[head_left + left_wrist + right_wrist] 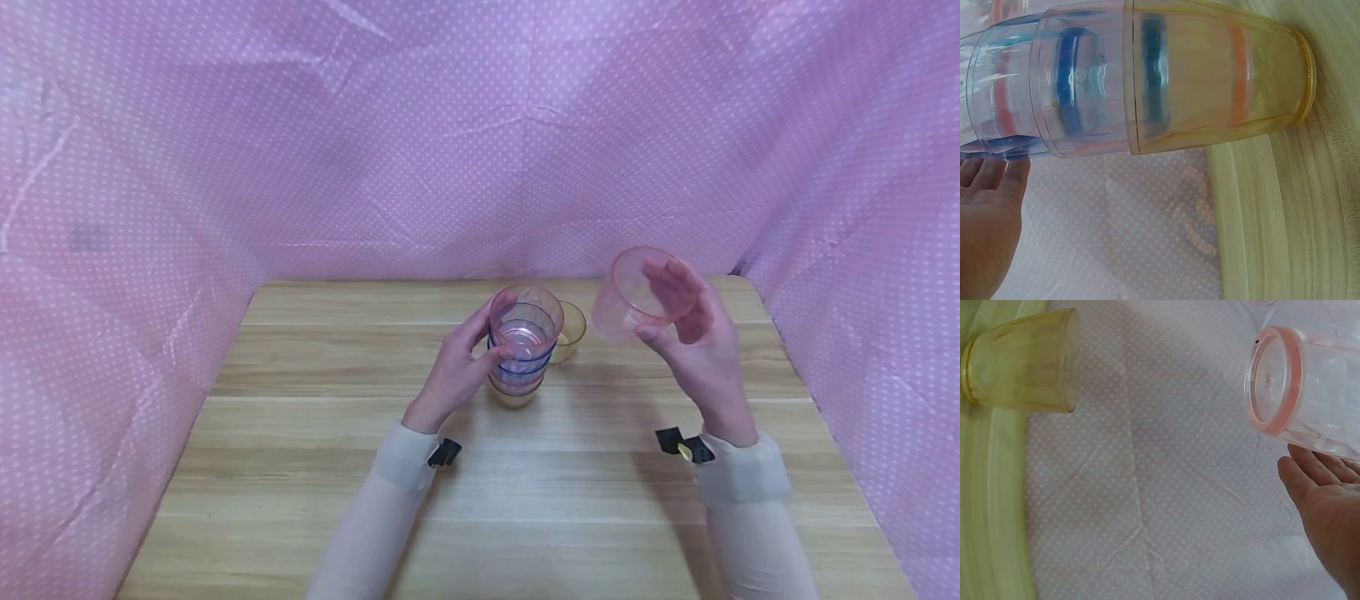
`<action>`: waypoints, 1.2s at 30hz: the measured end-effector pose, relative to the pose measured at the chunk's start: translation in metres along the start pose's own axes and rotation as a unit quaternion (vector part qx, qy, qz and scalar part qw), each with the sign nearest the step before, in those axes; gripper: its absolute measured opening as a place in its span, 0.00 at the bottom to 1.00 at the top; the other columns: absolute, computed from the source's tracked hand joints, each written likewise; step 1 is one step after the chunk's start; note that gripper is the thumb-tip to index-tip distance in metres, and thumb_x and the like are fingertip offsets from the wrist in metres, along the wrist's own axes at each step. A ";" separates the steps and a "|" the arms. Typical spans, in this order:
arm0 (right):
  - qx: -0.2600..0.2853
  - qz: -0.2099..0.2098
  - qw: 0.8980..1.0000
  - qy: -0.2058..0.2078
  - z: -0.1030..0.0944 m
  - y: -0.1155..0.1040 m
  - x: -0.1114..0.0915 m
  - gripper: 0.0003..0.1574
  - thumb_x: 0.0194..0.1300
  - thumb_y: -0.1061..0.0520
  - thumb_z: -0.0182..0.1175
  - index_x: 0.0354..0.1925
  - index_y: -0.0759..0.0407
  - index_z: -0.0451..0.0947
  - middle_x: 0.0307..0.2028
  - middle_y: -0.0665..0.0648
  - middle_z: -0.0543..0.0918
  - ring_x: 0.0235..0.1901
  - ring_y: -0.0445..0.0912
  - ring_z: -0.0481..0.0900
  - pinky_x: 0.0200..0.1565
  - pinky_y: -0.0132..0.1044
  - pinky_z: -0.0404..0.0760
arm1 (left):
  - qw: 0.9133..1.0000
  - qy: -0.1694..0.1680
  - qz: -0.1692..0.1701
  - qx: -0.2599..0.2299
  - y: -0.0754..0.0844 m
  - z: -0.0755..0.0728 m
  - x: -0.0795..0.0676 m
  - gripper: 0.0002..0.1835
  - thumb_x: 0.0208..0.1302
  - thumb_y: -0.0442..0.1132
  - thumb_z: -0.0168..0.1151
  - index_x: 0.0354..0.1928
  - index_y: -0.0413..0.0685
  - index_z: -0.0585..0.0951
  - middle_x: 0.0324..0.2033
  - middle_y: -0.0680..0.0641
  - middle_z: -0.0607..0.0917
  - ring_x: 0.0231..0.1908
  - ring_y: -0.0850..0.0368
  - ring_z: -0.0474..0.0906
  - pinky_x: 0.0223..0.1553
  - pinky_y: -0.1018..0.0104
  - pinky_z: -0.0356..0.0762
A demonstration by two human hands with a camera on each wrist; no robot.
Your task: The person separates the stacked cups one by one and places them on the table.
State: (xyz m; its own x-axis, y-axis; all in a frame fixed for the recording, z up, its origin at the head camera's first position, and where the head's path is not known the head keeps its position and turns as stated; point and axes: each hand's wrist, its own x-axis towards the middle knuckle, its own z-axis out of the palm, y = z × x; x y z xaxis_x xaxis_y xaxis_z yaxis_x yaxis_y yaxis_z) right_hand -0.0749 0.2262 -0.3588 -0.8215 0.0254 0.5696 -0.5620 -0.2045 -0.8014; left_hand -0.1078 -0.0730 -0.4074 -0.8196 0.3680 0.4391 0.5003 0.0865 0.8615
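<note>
Left grip (459, 365): curled round the stack of cups (534, 354), up high, from the left side.
Right grip (708, 350): holding the pink cup (637, 287) with thumb and fingers, up in the air.
Pink cup trouble: might slip and drop if held too softly, or hit the stack of cups if swung left too fast.
Stack trouble: tall, so could tip if bumped or pushed near the top. Might knock the yellow cup (573, 333) over too.
Pink cup place: in the right grip, a bit tipped, left of the palm, well apart from the stack of cups.
Stack place: just right of the left grip. Maybe standing on the table (300, 433), maybe just over it; cannot tell.
Yellow cup place: upright on the table, between both grips, just beside the stack of cups on the far right side.
</note>
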 end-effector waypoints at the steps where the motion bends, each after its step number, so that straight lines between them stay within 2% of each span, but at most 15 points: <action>1: -0.005 0.005 1.000 0.002 -0.001 0.000 0.000 0.46 0.55 0.79 0.71 0.70 0.70 0.67 0.64 0.65 0.79 0.67 0.53 0.74 0.74 0.38 0.67 | 1.000 0.000 0.000 0.000 0.000 0.000 0.000 0.52 0.62 0.70 0.57 0.77 0.39 0.66 0.71 0.41 0.75 0.72 0.49 0.68 0.74 0.61 0.67; 8: -0.018 0.030 0.999 0.016 -0.007 0.008 -0.003 0.47 0.54 0.80 0.70 0.70 0.70 0.66 0.66 0.65 0.78 0.67 0.53 0.74 0.71 0.38 0.71 | 1.000 0.001 -0.004 0.003 0.000 0.000 -0.001 0.52 0.62 0.71 0.56 0.77 0.40 0.66 0.71 0.43 0.75 0.72 0.51 0.69 0.73 0.61 0.67; 13: -0.027 0.031 0.999 0.018 -0.012 0.015 -0.005 0.48 0.55 0.76 0.74 0.71 0.69 0.66 0.67 0.67 0.76 0.67 0.53 0.74 0.70 0.39 0.73 | 1.000 0.000 -0.005 0.006 0.000 -0.001 -0.001 0.52 0.62 0.72 0.56 0.77 0.41 0.66 0.71 0.44 0.75 0.72 0.51 0.68 0.74 0.61 0.67; 24: -0.037 0.052 0.998 0.025 -0.019 0.025 -0.007 0.47 0.56 0.88 0.59 0.71 0.68 0.65 0.66 0.63 0.77 0.66 0.51 0.74 0.69 0.35 0.72 | 1.000 -0.001 -0.012 0.006 0.001 -0.001 -0.001 0.52 0.61 0.72 0.56 0.77 0.42 0.66 0.72 0.45 0.74 0.73 0.52 0.68 0.74 0.61 0.66; 36: -0.071 0.099 0.992 0.038 -0.028 0.037 -0.011 0.48 0.56 0.86 0.61 0.71 0.64 0.64 0.66 0.60 0.77 0.65 0.49 0.74 0.68 0.33 0.73 | 1.000 0.002 -0.008 0.005 0.001 -0.001 -0.001 0.51 0.62 0.71 0.56 0.77 0.41 0.66 0.71 0.43 0.75 0.72 0.50 0.69 0.74 0.61 0.67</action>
State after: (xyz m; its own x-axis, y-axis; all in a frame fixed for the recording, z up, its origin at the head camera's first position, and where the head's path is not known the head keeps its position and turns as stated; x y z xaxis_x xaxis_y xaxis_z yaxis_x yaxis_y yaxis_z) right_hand -0.0890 0.2456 -0.4002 -0.9192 0.0736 0.3868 -0.3917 -0.0728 -0.9172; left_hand -0.1071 -0.0740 -0.4070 -0.8282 0.3634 0.4265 0.4905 0.1022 0.8654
